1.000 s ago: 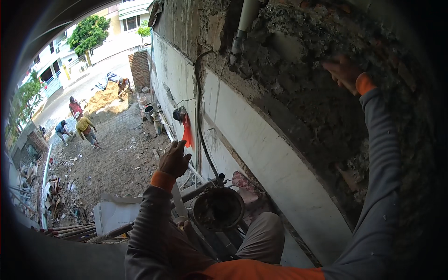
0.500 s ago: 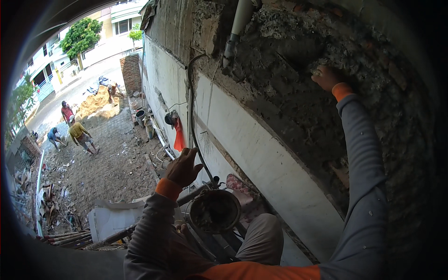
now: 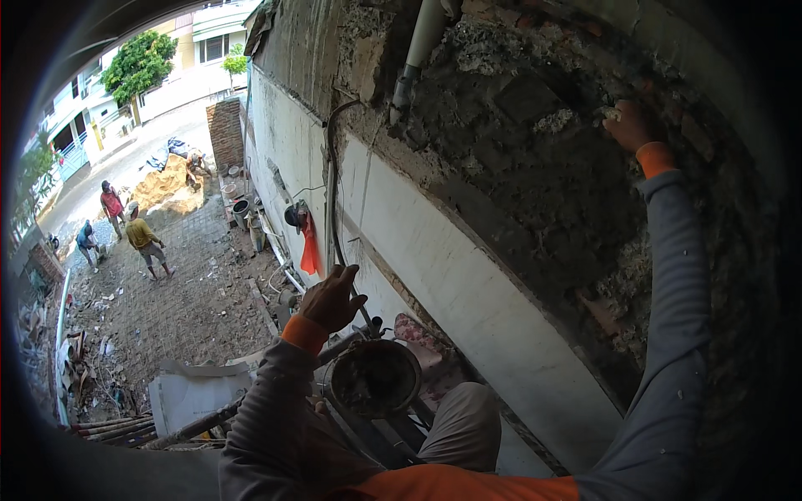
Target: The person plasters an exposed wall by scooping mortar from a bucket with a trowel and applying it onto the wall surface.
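Note:
My right hand [image 3: 628, 125] is raised high against the rough grey mortar wall [image 3: 535, 167], its fingers curled on a pale lump of mortar [image 3: 610, 113] pressed to the surface. My left hand [image 3: 332, 298] hovers lower, fingers loosely apart, holding nothing. It is just in front of a black cable [image 3: 332, 192] that hangs down the wall. Below it is a round bucket [image 3: 374, 377] with dark mortar inside. My bent knee [image 3: 464, 417] shows beside the bucket.
A white pipe [image 3: 422, 42] runs down the wall top. An orange cloth [image 3: 310, 242] hangs on the white lower wall [image 3: 468, 301]. Far below are a brick-paved yard [image 3: 184, 292], several people [image 3: 144, 238], a sand pile [image 3: 163, 188], buckets and scaffold poles [image 3: 192, 426].
My left hand has dropped a little toward the bucket and cable. My right hand has stayed on the mortar wall, shifting only slightly. The view has swung a bit.

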